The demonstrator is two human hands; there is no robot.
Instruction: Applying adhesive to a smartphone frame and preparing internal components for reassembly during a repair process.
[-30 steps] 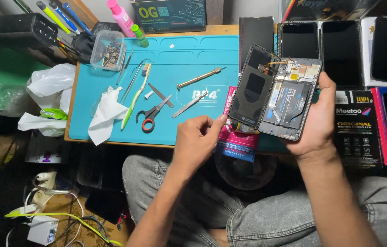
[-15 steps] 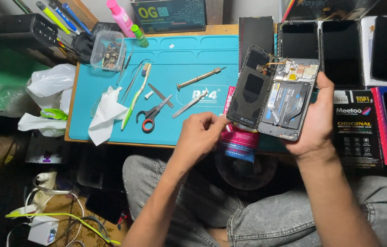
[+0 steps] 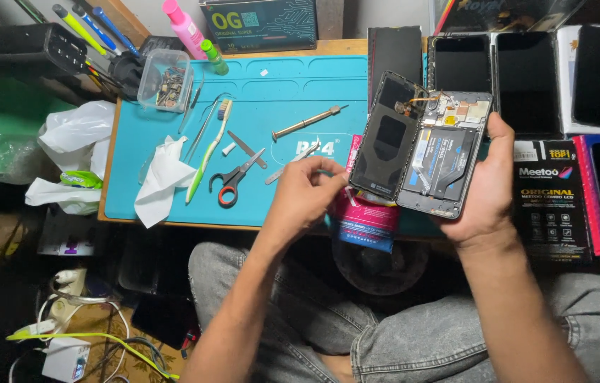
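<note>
My right hand holds an opened phone from below, its battery and circuit board facing up. A black panel hangs off the phone's left side, tilted up like an open book cover, and a thin cable joins the two at the top. My left hand is at the panel's lower left corner, with thumb and fingertips pinched at its edge. Both hands are above the front edge of a teal work mat.
On the mat lie red-handled scissors, a green toothbrush, a screwdriver, tweezers, a crumpled tissue and a clear box of small parts. A pink and blue packet lies under the phone. Several dark phones and boxes fill the right.
My left hand has moved up and right from the mat's front edge to the black panel's lower corner. The phone has tilted slightly in my right hand.
</note>
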